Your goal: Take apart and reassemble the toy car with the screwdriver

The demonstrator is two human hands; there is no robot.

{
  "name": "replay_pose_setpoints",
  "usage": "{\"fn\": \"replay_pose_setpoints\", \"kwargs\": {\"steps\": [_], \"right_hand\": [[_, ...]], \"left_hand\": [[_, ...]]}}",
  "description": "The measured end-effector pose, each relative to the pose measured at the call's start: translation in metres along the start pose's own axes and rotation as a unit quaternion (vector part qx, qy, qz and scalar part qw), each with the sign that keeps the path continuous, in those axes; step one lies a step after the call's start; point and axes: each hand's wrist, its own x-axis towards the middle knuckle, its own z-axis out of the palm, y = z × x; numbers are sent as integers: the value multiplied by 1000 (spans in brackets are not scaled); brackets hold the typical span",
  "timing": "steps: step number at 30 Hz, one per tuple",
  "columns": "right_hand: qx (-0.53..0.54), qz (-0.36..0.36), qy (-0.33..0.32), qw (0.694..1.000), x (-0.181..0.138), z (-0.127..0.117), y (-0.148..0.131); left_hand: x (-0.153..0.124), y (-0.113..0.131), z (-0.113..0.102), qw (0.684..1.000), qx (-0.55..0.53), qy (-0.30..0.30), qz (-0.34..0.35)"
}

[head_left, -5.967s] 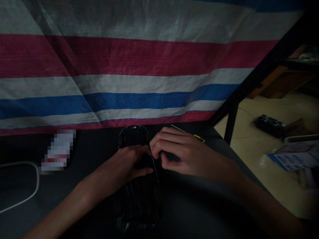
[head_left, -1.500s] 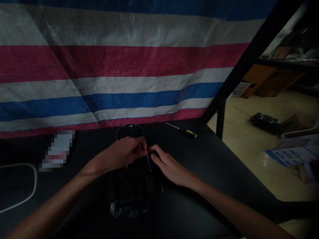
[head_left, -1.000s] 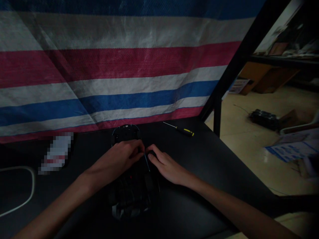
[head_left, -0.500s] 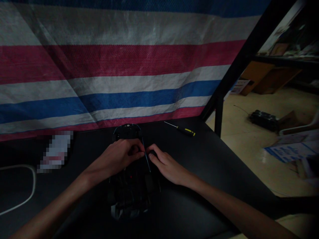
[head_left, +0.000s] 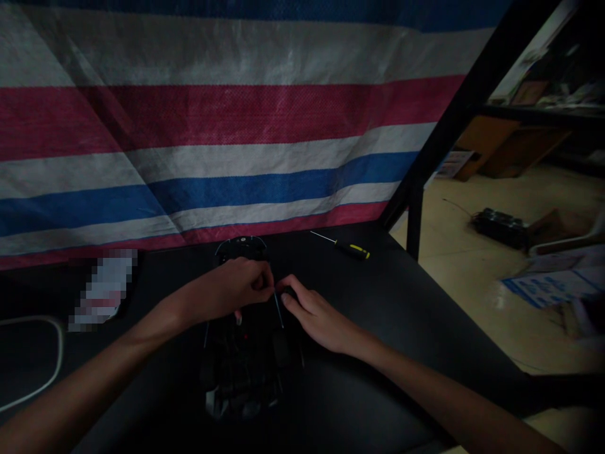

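Striped sheet behind, dark table below, black model car upon it.
The table's far edge follows the foot of the sheet, near the car's rounded end; its right edge slants well apart from the car, giving broad room that side. The car's long axis runs away from the person, nearly square to the sheet, rounded end pointing at it. The left hand bends over the car, thumb and forefinger almost meeting by a thin pale strip along its right side; I cannot tell whether they grip it. The right hand curls loosely just beside, thumb and forefinger slightly parted, any hold too dim to tell. A screwdriver lies farther right.
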Motion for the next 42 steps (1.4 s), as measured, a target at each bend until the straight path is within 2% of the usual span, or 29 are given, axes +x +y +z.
{"fn": "replay_pose_setpoints", "kwargs": {"steps": [6, 14, 22, 32, 36, 39, 42], "right_hand": [[12, -12, -1, 1000, 1, 0, 0], [10, -17, -3, 1000, 1, -2, 1], [6, -12, 4, 1000, 2, 1, 2], [-21, 3, 3, 1000, 2, 0, 5], [8, -17, 1, 1000, 4, -6, 5], [46, -18, 45, 998, 9, -24, 9], [75, 9, 159, 984, 15, -50, 16]], "left_hand": [[2, -7, 2, 1000, -1, -8, 10], [-3, 6, 3, 997, 51, 45, 36], [3, -4, 3, 985, 113, 68, 109], [15, -13, 0, 981, 107, 60, 153], [21, -12, -1, 980, 89, 46, 171], [26, -5, 1, 980, 79, 56, 176], [33, 4, 7, 977, 82, 65, 183]]}}
